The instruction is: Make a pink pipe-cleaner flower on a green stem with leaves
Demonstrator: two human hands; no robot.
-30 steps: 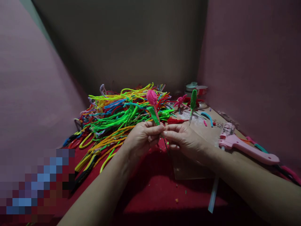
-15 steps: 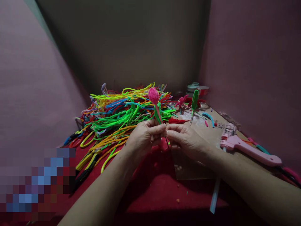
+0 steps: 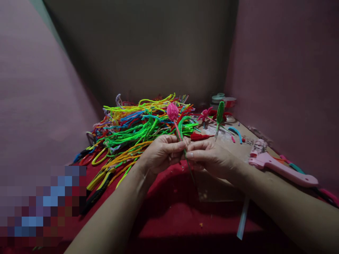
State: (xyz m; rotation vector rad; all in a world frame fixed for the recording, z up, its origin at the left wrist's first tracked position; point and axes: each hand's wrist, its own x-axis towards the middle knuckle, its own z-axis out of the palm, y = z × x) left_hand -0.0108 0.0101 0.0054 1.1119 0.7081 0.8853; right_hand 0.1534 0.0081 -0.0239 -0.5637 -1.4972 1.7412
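A pink pipe-cleaner flower (image 3: 173, 111) with a round head stands up from my hands, leaning left. My left hand (image 3: 168, 151) pinches its stem between thumb and fingers. Along the stem's right side, a bent green pipe cleaner (image 3: 181, 124) runs down to the fingertips. My right hand (image 3: 206, 155) is closed, thumb and fingers pinched against the stem at the lower part of the green piece. Below the fingers the thin stem end hangs down to the right. The fingertips partly hide where the pieces meet.
A heap of coloured pipe cleaners (image 3: 132, 127) lies behind and left. Yellow-black pliers (image 3: 102, 183) rest at left. On the right are a pink glue gun (image 3: 283, 169) with its glue stick (image 3: 243, 218), a green leaf piece (image 3: 220, 113), a pink flower (image 3: 206, 114) and a board (image 3: 219, 190).
The green pipe cleaner has come away from the stem at its upper part and now curves to the right. Both hands have stayed almost in place around the stem.
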